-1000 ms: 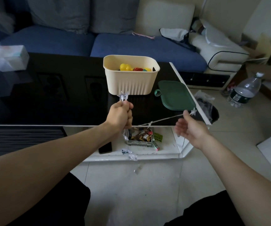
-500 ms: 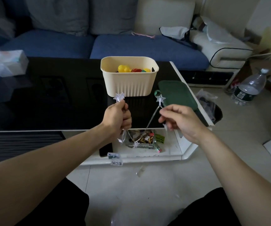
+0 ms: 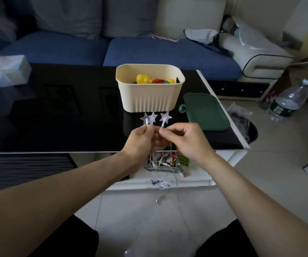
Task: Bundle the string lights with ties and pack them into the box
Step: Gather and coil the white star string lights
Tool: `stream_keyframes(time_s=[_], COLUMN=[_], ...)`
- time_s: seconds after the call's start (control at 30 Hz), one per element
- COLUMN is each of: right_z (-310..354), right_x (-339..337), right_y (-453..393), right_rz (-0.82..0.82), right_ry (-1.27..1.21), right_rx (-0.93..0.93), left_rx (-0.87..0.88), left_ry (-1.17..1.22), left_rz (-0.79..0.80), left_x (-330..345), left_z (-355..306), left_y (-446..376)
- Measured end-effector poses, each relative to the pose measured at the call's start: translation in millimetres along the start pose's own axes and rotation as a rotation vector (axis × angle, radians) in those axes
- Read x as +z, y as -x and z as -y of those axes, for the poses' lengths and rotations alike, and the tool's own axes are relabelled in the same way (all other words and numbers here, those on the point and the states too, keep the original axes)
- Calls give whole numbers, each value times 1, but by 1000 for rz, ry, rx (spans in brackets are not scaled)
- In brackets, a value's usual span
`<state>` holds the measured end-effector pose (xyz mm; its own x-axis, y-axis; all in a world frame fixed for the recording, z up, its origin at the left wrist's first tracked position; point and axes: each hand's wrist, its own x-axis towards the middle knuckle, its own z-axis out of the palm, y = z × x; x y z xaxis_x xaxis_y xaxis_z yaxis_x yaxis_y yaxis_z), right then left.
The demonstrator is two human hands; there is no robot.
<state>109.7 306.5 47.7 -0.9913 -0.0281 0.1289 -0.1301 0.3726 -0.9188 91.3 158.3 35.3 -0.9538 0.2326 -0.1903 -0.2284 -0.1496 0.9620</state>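
Observation:
A string of clear star-shaped lights sticks up from my left hand, which grips the gathered stars and wire. My right hand pinches the stem of another star and holds it right beside the left hand's bunch. More stars and thin wire hang below both hands toward the floor. The cream ribbed box stands on the black table just beyond the hands, with yellow and red toys inside. Its green lid lies to the right of it.
The black glass table has a white edge and a lower shelf with a glass dish of small items. A tissue pack sits far left. A water bottle stands on the floor at right. A blue sofa is behind.
My right hand has brought its star in from the right until it stands next to the stars in my left hand. The wire between the hands now hangs slack.

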Motion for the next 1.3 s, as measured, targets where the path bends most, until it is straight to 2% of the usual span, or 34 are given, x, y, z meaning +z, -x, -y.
stream_keyframes(time_s=[0.2, 0.3, 0.37, 0.5, 0.57, 0.63, 0.73, 0.8, 0.83, 0.9, 0.97, 1.0, 1.07, 1.3], right_z=[0, 4, 4, 9, 11, 10, 9, 9, 9, 4, -3, -7, -15, -27], right_x=[17, 25, 30, 40, 43, 45, 55, 61, 61, 58, 47, 41, 26, 4], right_y=[-3, -5, -7, -1, 2, 2, 5, 2, -2, -9, -15, -15, -15, -20], right_rz=[-201, -242, -218, -61, 10, -12, -232, -296, -229, 81, 387, 469, 482, 266], right_ry=[167, 235, 286, 444, 505, 473, 282, 117, 20, -118, -58, -25, 58, 207], right_rx=[-2, -11, -50, -224, -228, -235, -286, -166, -55, 151, 226, 247, 235, 35], left_rx=[-6, -14, -38, -95, -83, -39, 28, 18, 5, -3, 25, 48, 102, 203], left_ry=[-32, -48, -55, 12, 49, 33, 16, 36, 55, 103, 96, 52, -61, -216], left_rz=[-42, -63, -75, -128, -143, -147, -168, -193, -193, -180, -159, -154, -174, -212], left_x=[-1, 0, 0, -4, -8, -11, -11, -10, -10, -11, -13, -15, -19, -26], left_z=[5, 2, -1, -3, -5, -10, -18, -21, -22, -24, -25, -25, -23, -14], left_y=[-4, -4, -4, -3, -4, -4, -6, -9, -10, -9, -7, -7, -7, -10])
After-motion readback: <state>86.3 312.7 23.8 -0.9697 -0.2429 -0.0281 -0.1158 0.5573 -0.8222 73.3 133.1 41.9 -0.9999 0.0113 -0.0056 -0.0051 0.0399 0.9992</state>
